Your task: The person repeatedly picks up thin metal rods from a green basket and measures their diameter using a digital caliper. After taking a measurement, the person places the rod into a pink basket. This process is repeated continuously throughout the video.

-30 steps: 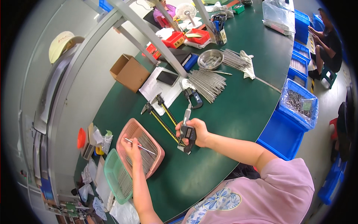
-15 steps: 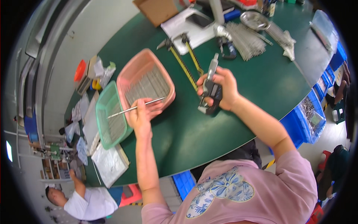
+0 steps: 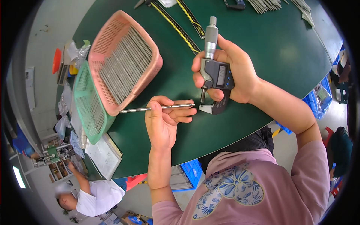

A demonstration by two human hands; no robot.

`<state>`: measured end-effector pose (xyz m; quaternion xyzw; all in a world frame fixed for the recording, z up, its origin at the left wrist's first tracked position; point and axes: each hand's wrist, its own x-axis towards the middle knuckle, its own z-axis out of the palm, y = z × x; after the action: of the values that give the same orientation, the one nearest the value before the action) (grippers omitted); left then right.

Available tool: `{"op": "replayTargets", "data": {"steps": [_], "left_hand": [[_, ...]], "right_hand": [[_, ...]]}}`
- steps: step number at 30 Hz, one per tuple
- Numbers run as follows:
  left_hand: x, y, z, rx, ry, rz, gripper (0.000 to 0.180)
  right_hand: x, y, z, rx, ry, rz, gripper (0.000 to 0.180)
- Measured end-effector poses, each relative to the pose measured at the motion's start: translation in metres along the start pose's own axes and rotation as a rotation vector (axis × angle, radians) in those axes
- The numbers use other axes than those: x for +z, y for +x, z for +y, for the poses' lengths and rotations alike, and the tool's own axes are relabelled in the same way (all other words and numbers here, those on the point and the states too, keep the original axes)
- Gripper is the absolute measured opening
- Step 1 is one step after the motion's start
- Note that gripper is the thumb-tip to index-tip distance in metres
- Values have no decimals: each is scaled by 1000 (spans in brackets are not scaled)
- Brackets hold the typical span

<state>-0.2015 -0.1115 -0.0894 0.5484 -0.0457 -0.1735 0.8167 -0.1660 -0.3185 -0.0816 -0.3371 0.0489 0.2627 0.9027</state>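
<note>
A thin metal rod (image 3: 137, 109) with a few grooves near its right end lies across my left hand (image 3: 162, 129), pinched under the thumb against the fingers. My right hand (image 3: 242, 71) is wrapped round a digital micrometer (image 3: 212, 69), its thimble pointing away from me and its measuring gap toward me. The rod's right end is close to that gap, apart from it. Left of my hands, a pink basket (image 3: 147, 77) holds many similar rods (image 3: 125, 65) in a row. It overlaps a green basket (image 3: 80, 84), which also contains rods.
Two calipers (image 3: 173, 25) with yellow-marked beams lie beyond the micrometer on the green table (image 3: 277, 48). At the far edge are another micrometer (image 3: 235, 4) and a pile of rods (image 3: 264, 4). A plastic-wrapped packet (image 3: 103, 155) lies left. Someone in white (image 3: 99, 197) works at lower left.
My view has moved closer to the hands and baskets. My left hand has brought the rod rightward, away from over the baskets, up near the micrometer. The right hand keeps its grip.
</note>
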Motion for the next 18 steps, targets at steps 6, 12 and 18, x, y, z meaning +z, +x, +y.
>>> {"op": "replayTargets", "data": {"steps": [6,12,18], "left_hand": [[1,0,-3,-6,128,-47,36],[2,-1,-4,-9,122,-53,35],[3,-1,-4,-22,130,-42,35]], "right_hand": [[0,-3,-2,86,-48,-31,64],[0,0,1,92,-34,-47,67],[-2,2,4,101,-37,-57,71]]}}
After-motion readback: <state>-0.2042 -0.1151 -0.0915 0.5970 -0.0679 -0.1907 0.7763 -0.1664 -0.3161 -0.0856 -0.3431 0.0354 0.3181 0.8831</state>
